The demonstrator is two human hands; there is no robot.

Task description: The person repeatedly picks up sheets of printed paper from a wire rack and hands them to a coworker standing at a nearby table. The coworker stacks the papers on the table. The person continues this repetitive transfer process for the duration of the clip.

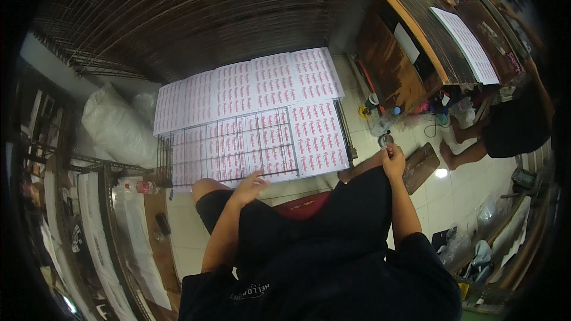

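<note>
White sheets printed with rows of red lettering [318, 134] lie on a wire drying rack [250, 151] in front of my knees. A back row of similar sheets [235, 88] overlaps the wires of a farther part. My left hand [251, 188] hovers by the rack's near edge, fingers loosely bent and apart, holding nothing visible. Out to the right, beside my knee, my right hand [393, 163] is closed, fingers pinched together. A small round greyish object [385, 140] shows at its fingertips; its kind is unclear, and I cannot tell whether it is gripped.
Raised wire shelves [208, 18] slope up behind the sheets. At right stands a worn wooden table [416, 18] bearing another printed sheet [467, 44]. Another person's bare feet [455, 156] are near a wooden board [421, 169]. A white sack [116, 119] stands left.
</note>
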